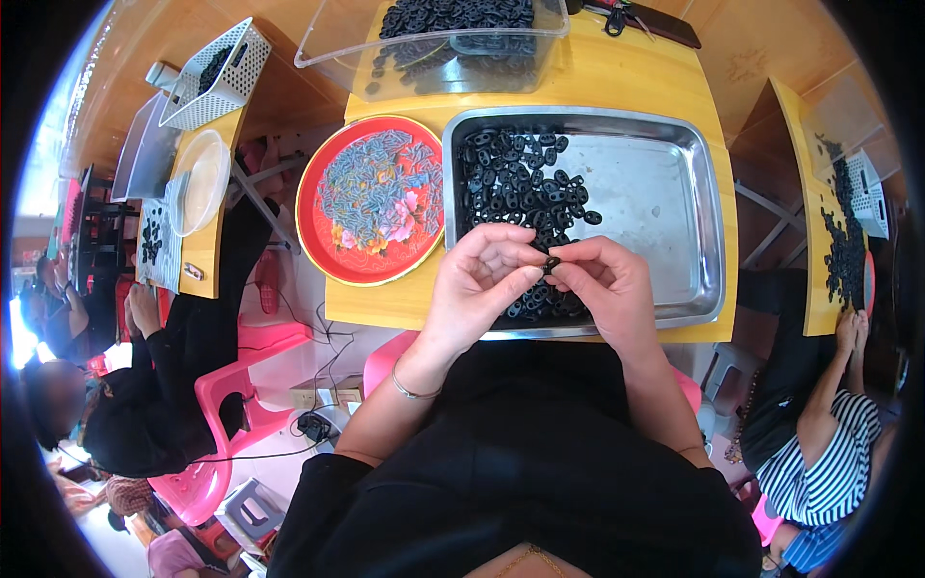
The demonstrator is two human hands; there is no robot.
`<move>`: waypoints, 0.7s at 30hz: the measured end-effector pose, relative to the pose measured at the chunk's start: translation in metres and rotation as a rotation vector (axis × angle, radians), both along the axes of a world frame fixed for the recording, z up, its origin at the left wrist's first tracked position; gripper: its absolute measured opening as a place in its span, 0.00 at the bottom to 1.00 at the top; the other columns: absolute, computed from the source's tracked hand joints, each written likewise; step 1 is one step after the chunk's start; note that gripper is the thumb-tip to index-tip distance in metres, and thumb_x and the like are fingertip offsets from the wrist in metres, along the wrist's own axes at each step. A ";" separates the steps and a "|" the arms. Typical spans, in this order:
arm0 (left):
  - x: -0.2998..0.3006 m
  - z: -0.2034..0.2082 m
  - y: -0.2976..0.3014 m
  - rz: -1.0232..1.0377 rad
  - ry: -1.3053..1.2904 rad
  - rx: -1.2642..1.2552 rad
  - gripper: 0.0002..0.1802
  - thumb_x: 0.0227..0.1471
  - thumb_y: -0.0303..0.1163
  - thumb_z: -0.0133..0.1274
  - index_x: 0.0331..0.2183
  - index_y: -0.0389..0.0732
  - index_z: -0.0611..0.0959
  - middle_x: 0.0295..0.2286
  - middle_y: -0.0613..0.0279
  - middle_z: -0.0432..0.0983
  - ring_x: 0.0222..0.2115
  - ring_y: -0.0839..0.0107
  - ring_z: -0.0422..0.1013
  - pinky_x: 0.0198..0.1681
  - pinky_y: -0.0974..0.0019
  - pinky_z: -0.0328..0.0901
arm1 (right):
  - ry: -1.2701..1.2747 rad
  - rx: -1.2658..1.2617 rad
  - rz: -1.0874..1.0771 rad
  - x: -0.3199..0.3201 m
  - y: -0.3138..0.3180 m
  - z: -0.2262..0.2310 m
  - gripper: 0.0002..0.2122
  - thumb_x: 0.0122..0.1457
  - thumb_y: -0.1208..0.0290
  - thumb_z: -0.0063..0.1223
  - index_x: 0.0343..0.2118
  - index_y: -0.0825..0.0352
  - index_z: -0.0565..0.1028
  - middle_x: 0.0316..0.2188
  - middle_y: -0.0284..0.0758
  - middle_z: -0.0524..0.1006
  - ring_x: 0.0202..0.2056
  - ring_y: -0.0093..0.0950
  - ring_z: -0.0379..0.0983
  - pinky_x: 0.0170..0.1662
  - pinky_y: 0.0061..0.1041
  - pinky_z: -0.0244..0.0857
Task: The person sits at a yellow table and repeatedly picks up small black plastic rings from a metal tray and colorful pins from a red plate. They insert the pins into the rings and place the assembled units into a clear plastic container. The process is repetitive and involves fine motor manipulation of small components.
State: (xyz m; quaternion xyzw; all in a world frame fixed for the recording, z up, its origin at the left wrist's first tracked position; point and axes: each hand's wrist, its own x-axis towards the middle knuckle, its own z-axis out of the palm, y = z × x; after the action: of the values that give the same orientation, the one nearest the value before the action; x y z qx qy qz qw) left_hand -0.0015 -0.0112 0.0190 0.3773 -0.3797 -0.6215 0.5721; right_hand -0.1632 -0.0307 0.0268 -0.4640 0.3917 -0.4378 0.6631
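Between the fingertips of my left hand (493, 277) and my right hand (605, 284) is a small black oval piece with holes (550, 263). Both hands are closed in a pinch on it, over the near side of a metal tray (715, 241). Many matching black oval pieces (511, 173) lie heaped in the left half of that tray, partly hidden by my hands. To the left, a round red flowered plate (332, 252) carries a spread of small grey slender pieces (371, 178).
A clear plastic bin (337, 63) of black pieces stands at the far edge of the wooden table (617, 72). Cords and a dark case (665, 24) lie far right. People work at side tables (214, 260). A pink chair (236, 385) and floor cables are at left.
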 end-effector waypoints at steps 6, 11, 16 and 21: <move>0.006 -0.001 0.001 -0.075 -0.145 0.022 0.05 0.51 0.26 0.49 0.31 0.35 0.74 0.24 0.65 0.73 0.26 0.81 0.68 0.31 0.78 0.63 | 0.066 -0.026 0.008 -0.001 0.001 0.002 0.07 0.51 0.83 0.50 0.35 0.73 0.73 0.28 0.34 0.75 0.31 0.19 0.73 0.36 0.16 0.67; 0.005 0.003 0.002 -0.099 -0.209 0.066 0.04 0.52 0.27 0.49 0.28 0.36 0.74 0.21 0.70 0.70 0.22 0.86 0.64 0.26 0.81 0.60 | 0.059 -0.018 0.004 0.000 0.003 0.001 0.07 0.51 0.83 0.50 0.34 0.73 0.73 0.28 0.34 0.75 0.31 0.19 0.73 0.36 0.16 0.66; 0.002 0.001 0.002 -0.082 -0.196 0.066 0.03 0.51 0.25 0.49 0.28 0.36 0.74 0.21 0.71 0.69 0.22 0.86 0.63 0.26 0.81 0.59 | 0.092 -0.042 -0.008 0.001 0.004 0.003 0.07 0.51 0.83 0.50 0.34 0.73 0.73 0.28 0.35 0.75 0.31 0.19 0.73 0.36 0.16 0.67; -0.002 0.001 0.002 -0.045 -0.161 0.017 0.02 0.50 0.22 0.49 0.30 0.35 0.74 0.24 0.68 0.72 0.26 0.84 0.67 0.29 0.80 0.62 | 0.082 -0.046 -0.006 -0.001 0.003 0.002 0.06 0.51 0.83 0.49 0.33 0.73 0.72 0.28 0.35 0.76 0.31 0.20 0.73 0.36 0.17 0.67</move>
State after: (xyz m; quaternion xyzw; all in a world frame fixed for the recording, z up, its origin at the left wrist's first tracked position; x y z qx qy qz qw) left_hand -0.0037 -0.0089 0.0201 0.4222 -0.4275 -0.6052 0.5223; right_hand -0.1639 -0.0275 0.0290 -0.4953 0.4097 -0.4291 0.6346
